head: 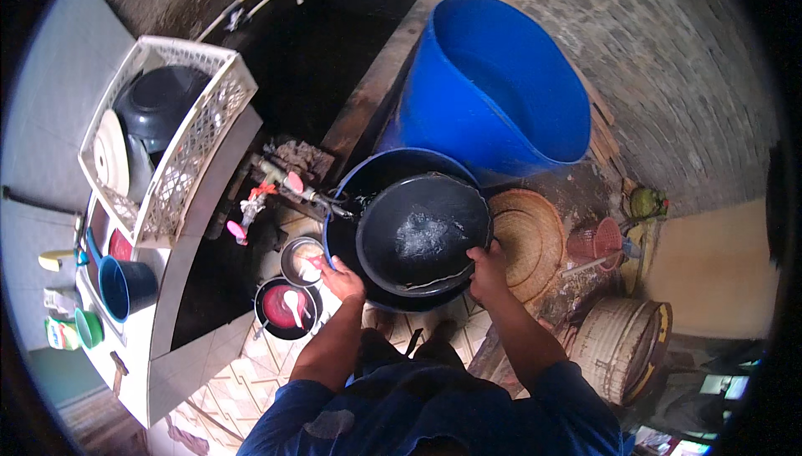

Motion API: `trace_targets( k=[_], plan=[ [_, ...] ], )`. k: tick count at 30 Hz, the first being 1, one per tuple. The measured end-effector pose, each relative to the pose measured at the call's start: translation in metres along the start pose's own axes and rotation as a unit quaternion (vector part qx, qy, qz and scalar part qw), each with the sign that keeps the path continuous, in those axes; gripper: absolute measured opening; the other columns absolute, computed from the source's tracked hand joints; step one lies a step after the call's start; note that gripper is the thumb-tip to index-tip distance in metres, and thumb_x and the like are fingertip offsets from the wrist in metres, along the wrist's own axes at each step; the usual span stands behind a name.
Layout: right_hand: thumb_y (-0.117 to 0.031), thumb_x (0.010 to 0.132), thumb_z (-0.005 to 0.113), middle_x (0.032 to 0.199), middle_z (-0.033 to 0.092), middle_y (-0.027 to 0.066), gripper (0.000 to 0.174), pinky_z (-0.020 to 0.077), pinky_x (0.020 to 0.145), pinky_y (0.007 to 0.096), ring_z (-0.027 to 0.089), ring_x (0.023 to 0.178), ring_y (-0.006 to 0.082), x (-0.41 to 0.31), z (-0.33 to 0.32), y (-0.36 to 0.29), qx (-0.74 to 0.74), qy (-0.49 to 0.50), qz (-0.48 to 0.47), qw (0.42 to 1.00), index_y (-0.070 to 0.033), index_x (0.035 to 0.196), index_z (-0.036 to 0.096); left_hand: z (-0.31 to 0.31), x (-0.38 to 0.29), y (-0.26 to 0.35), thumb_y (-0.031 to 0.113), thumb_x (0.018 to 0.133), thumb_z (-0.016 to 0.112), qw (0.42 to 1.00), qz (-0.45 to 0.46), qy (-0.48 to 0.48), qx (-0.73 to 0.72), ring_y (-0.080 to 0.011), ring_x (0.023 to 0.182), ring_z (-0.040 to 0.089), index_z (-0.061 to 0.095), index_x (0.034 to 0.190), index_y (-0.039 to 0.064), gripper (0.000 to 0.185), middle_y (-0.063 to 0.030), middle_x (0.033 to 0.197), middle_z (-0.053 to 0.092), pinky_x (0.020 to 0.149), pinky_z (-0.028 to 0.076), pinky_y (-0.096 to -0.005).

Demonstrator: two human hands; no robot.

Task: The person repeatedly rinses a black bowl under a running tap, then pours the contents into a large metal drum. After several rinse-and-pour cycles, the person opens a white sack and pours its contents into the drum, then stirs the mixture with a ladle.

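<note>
A black plastic basin (426, 230) with a ragged, worn rim is tilted over a larger dark-blue tub (335, 205). My right hand (489, 273) grips the black basin's right rim, thumb over the edge. At the blue tub's left rim is my left hand (343, 279), apart from the black basin; whether its fingers hold anything is unclear. Close to those fingers stands a small metal pot (294, 263) with pale contents. Just below it, a black pan (280, 329) contains a red plate or bowl and a white spoon (292, 305).
A big blue plastic drum (426, 111) leans behind the tub. A round woven tray (539, 243) lies right, near a red basket (592, 243) and a worn bucket (604, 343). Taps (254, 202) project at left, below a white crate (207, 143) of dishes on a tiled counter (182, 362).
</note>
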State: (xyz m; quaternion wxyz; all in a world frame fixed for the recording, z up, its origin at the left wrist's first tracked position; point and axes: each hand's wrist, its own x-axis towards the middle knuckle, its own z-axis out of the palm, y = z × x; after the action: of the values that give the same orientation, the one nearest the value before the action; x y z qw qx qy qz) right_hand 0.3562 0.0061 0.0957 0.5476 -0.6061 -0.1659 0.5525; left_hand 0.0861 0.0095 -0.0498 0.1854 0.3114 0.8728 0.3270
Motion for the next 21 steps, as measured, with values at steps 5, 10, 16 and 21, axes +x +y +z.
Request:
trace_targets(
  k=[5,10,16,21],
  plan=[
    [0.003,0.078,0.058,0.110,0.067,0.0077,0.046,0.0511,0.092,0.0409,0.064,0.097,0.0239,-0.060,-0.021,-0.071,0.133,-0.014,-0.054,0.989,-0.002,0.123,0.056,0.007,0.010,-0.026,0.034,0.103,0.043,0.995,0.093,-0.023,-0.038,-0.0485,0.113,0.053,0.051,0.132,-0.003,0.048,-0.0335,0.121,0.057,0.100,0.040,-0.0506],
    [0.004,0.078,0.058,0.108,0.068,0.0083,0.042,0.0522,0.089,0.0391,0.065,0.094,0.0224,-0.125,-0.097,-0.130,0.211,0.018,-0.121,0.970,-0.001,0.120,0.061,-0.006,0.031,-0.035,0.045,0.103,0.043,0.991,0.066,-0.115,-0.011,-0.0469,0.108,0.057,0.053,0.128,-0.004,0.056,-0.0320,0.120,0.060,0.097,0.043,-0.0495],
    [0.013,0.077,0.056,0.095,0.072,0.0086,0.034,0.0561,0.075,0.0320,0.068,0.081,0.0190,-0.218,-0.231,-0.153,0.270,0.141,-0.218,0.927,0.001,0.108,0.066,-0.036,0.014,-0.037,0.062,0.099,0.028,0.988,0.023,-0.145,0.055,-0.0443,0.126,0.051,0.052,0.136,0.003,0.074,-0.0264,0.137,0.053,0.106,0.042,-0.0514],
    [0.013,0.073,0.056,0.096,0.070,0.0079,0.040,0.0546,0.076,0.0322,0.065,0.081,0.0190,-0.289,-0.345,-0.145,0.232,0.303,-0.299,0.875,0.000,0.110,0.065,-0.039,0.015,-0.043,0.067,0.097,0.026,0.985,-0.107,-0.108,0.078,-0.0448,0.119,0.055,0.054,0.134,0.005,0.077,-0.0266,0.132,0.057,0.103,0.045,-0.0540]
  ],
)
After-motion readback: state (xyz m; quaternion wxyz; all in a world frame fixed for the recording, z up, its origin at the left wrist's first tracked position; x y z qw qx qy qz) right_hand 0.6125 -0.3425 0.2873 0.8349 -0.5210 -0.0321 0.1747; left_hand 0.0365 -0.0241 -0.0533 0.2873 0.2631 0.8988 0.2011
